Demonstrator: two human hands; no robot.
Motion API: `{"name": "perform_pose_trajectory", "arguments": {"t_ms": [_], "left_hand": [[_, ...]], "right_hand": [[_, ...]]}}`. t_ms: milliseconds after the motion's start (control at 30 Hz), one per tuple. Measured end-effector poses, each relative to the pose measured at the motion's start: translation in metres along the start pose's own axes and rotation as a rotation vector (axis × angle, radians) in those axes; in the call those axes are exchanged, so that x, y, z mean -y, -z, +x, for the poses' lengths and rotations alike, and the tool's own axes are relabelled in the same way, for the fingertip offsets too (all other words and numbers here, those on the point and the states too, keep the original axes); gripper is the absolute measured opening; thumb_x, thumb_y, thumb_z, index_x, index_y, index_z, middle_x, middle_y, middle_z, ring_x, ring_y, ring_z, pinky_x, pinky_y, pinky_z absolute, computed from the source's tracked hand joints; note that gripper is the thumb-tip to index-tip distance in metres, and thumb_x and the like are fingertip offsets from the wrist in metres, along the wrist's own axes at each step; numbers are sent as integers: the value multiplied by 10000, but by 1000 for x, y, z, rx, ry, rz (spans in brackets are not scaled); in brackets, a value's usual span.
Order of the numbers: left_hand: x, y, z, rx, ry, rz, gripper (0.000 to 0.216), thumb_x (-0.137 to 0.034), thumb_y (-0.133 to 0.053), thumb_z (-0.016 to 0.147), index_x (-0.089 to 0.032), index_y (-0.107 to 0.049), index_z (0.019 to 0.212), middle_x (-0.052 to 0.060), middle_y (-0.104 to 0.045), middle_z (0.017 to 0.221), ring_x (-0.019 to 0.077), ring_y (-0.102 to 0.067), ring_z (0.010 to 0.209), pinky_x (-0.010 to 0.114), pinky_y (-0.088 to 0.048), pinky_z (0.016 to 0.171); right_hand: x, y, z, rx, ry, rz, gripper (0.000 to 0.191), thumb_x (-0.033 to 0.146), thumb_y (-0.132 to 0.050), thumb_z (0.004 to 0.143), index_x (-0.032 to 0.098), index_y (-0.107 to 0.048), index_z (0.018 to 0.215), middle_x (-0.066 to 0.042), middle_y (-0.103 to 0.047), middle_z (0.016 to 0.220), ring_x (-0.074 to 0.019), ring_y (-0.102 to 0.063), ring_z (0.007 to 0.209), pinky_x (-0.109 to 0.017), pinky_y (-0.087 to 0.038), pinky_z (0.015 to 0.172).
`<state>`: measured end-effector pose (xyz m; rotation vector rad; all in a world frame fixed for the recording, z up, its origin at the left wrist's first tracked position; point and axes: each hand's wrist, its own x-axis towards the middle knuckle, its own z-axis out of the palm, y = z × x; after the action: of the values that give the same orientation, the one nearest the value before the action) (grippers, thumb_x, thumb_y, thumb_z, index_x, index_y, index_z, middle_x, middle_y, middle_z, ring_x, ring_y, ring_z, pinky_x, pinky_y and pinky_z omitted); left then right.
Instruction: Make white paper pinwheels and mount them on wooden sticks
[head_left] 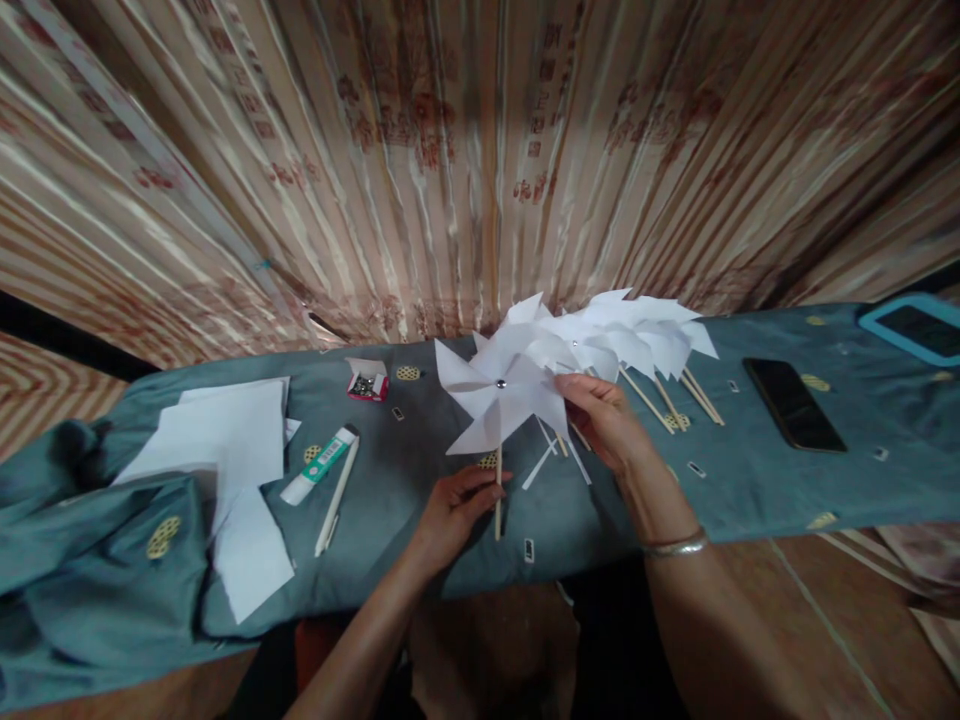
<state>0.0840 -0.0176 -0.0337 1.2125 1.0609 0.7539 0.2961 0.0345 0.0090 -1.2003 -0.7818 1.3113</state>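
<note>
A white paper pinwheel (480,410) with a silver pin at its centre stands upright in front of me. My left hand (459,508) pinches its wooden stick (498,500) between thumb and fingers, below the blades. On the other side, my right hand (596,412) has thumb and fingers closed at the edge of the right-hand blade. Behind and to the right lie several more white pinwheels (652,340), overlapping, their sticks pointing toward me. Thin white paper strips (544,465) rest on the cloth between my hands.
Left on the grey-green cloth (405,470) are white paper sheets (232,430), a glue stick (321,464), a white pen (337,495) and a small open box of metal pins (367,382). To the right lie a dark phone (795,405) and a blue-framed object (915,328). A curtain (465,150) hangs behind.
</note>
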Motion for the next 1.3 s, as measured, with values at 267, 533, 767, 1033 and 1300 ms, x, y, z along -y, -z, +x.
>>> {"name": "perform_pose_trajectory", "arguments": {"t_ms": [267,533,767,1033,1300], "left_hand": [[-4,-1,-1,-25,20,-64,253,-335,-676,735,-175,-773,905,50,-658,803,147,-527,692,270,-420,676],[-8,-2,0,-39,36,-103,244,-334,-694,717,-181,-775,889,42,-647,791,133,-518,667,263,-428,662],[-4,-3,1,-51,44,-145,277,-336,-700,710,-167,-772,919,37,-634,800,125,-514,675,251,-411,652],[-3,-2,1,-55,39,-139,288,-355,-707,711,-166,-769,919,24,-591,759,121,-497,665,249,-400,638],[-2,-2,1,-40,29,-133,267,-340,-691,724,-167,-770,911,19,-586,761,123,-503,681,248,-392,656]], "right_hand": [[3,-5,-5,55,-54,-8,273,421,-860,541,203,-738,650,26,-619,581,-92,-484,530,-240,-386,527],[2,-8,-9,94,-90,-23,287,449,-859,531,212,-736,637,24,-600,560,-94,-484,543,-231,-377,532],[3,-12,-11,117,-140,-51,353,486,-874,473,202,-740,633,28,-608,557,-80,-493,534,-215,-375,522],[0,-16,-14,169,-152,-67,315,461,-863,521,201,-747,654,38,-618,568,-64,-501,534,-201,-382,529],[1,-18,-14,152,-168,-74,351,465,-877,469,196,-751,657,41,-612,536,-64,-492,516,-207,-370,525]]}}
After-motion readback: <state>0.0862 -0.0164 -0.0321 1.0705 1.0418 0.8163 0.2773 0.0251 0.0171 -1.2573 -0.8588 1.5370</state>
